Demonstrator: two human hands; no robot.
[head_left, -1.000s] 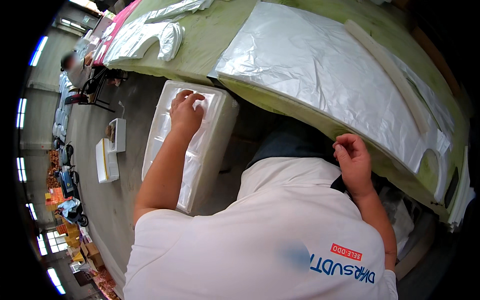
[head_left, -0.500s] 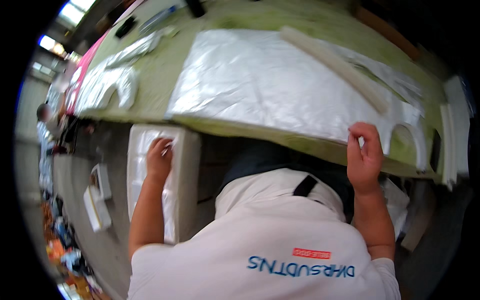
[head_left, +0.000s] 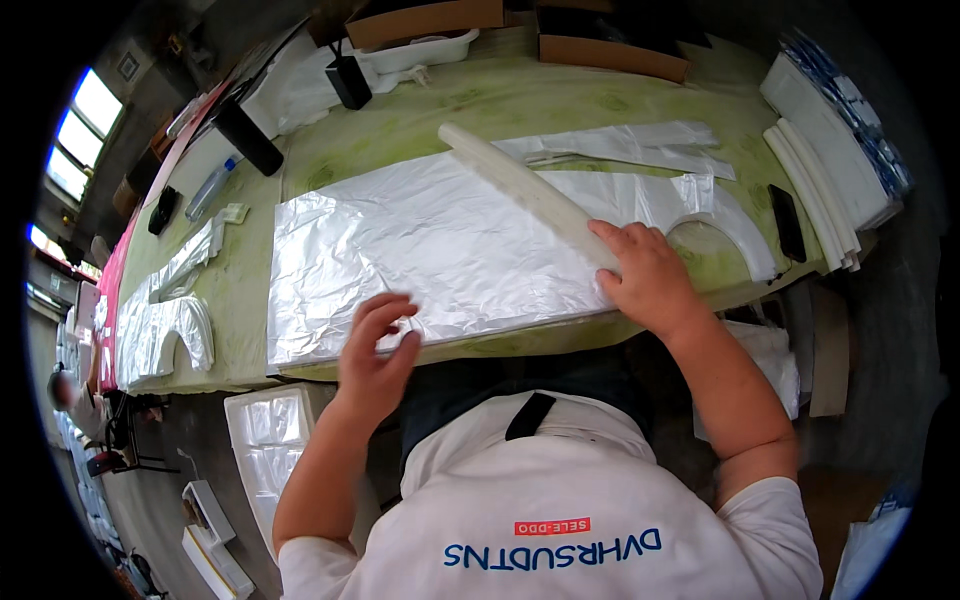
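Note:
A stack of shiny white plastic bags (head_left: 400, 250), with a curved handle cut-out at its right end, lies flat on the table. Across it slants a long off-white bar (head_left: 525, 185), its far end pointing up and left. My right hand (head_left: 650, 280) is closed around the bar's near end, thumb on the near side and fingers on the far side. Over the front edge of the stack hovers my left hand (head_left: 372, 362), fingers curved and apart with nothing in them. Whether its fingertips touch the plastic I cannot tell.
Another white bag (head_left: 165, 335) lies to the left, near a clear bottle (head_left: 210, 188) and a black cylinder (head_left: 247, 137). A phone (head_left: 787, 222) and white rolls (head_left: 815, 195) are at the right. Below the table's left front stands a white box (head_left: 265, 440) of bags. Cardboard boxes (head_left: 612, 48) line the back.
My right hand has come in from the right edge and taken hold of the bar's near end. My left hand has moved from above the floor box to the stack's front edge.

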